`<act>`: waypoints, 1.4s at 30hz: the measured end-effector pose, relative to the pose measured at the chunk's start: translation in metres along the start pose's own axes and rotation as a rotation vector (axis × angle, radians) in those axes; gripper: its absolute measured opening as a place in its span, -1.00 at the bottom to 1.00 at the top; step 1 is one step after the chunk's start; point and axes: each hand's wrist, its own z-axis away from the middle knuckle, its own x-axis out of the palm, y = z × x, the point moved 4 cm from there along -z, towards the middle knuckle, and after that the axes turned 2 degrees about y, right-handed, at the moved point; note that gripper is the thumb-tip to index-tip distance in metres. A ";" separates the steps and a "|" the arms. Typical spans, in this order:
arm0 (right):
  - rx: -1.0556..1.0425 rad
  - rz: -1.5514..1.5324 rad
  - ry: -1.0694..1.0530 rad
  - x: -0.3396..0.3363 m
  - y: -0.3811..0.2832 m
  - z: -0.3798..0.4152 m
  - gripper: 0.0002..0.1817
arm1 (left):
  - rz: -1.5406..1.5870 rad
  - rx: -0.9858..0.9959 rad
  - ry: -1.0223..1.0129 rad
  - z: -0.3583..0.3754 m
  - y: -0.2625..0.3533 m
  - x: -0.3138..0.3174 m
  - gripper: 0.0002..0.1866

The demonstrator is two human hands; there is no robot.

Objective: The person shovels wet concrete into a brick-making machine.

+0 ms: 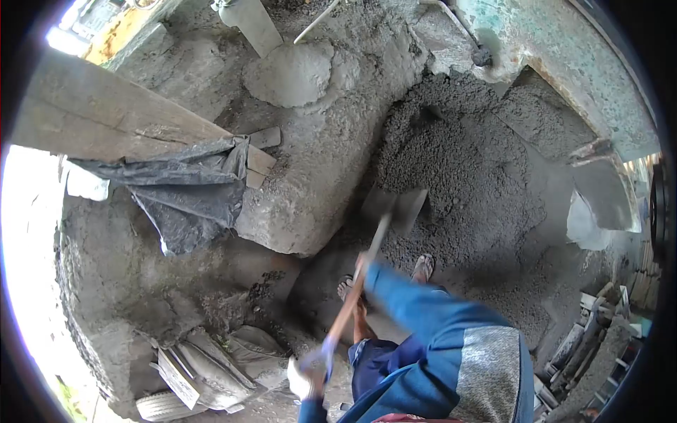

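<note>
A shovel [347,307] slants from lower left up to the middle of the view. Its wide metal blade [405,210] rests at the near edge of a heap of dark, wet-looking mortar mix [458,155]. My right hand [363,264], at the end of a blue sleeve, is closed around the shaft partway down. At the top end, by the bluish grip, my left hand [303,381] is closed on the handle; it looks pale and a little blurred. My sandaled feet [422,268] stand just behind the blade, on either side of the shaft.
A rough concrete ledge [303,190] runs along the left of the heap. Dark plastic sheeting [190,197] hangs from a wooden plank [106,106]. A greenish metal trough [564,63] curves round the upper right. Sacks [211,359], a tire [166,407] and stacked scrap [592,338] lie nearby.
</note>
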 end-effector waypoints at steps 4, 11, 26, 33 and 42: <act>-0.433 0.583 0.270 0.136 -0.226 0.075 -0.79 | 0.118 -0.425 -0.138 -0.019 -0.038 0.094 -0.45; -0.443 0.400 0.334 0.082 -0.173 0.199 -0.86 | 0.081 -0.347 -0.146 -0.045 -0.105 0.011 -0.63; -0.929 -0.443 0.553 -0.085 -0.208 0.530 -0.88 | -0.676 -0.520 -0.833 0.036 -0.032 0.204 -0.34; -1.498 -0.685 -0.015 -0.128 -0.316 0.854 -0.83 | -0.535 -0.237 -1.508 0.361 -0.019 0.375 -0.57; -2.022 -0.890 -0.285 -0.260 -0.297 1.138 -0.77 | 0.821 1.660 -2.618 0.737 0.066 0.286 -0.65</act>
